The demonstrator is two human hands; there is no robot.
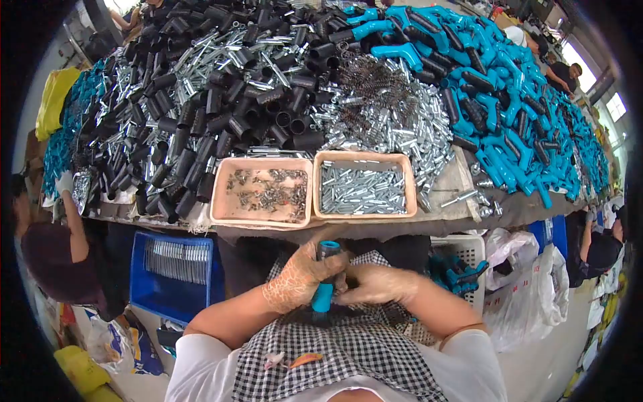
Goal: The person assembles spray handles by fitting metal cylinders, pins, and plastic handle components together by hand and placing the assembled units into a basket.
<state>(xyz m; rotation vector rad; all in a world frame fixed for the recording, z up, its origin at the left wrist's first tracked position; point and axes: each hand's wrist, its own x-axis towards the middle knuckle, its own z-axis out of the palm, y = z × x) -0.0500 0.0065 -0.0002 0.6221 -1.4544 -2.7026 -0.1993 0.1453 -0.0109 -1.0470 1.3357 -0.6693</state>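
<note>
My left hand, in an orange-and-white patterned glove, is wrapped around a teal-and-black tool handle. The handle stands nearly upright in front of my checked apron, its teal ends showing above and below the fingers. Close against its right side is my right hand, bare and slightly blurred, with curled fingers; what they pinch is hidden. Beyond my hands, at the table edge, sit a tray of small metal parts and a tray of short metal pins.
Black tubes, metal rods, springs and teal handles are heaped across the table. A blue crate stands low left; a white basket and plastic bags are low right. Co-workers sit at both sides.
</note>
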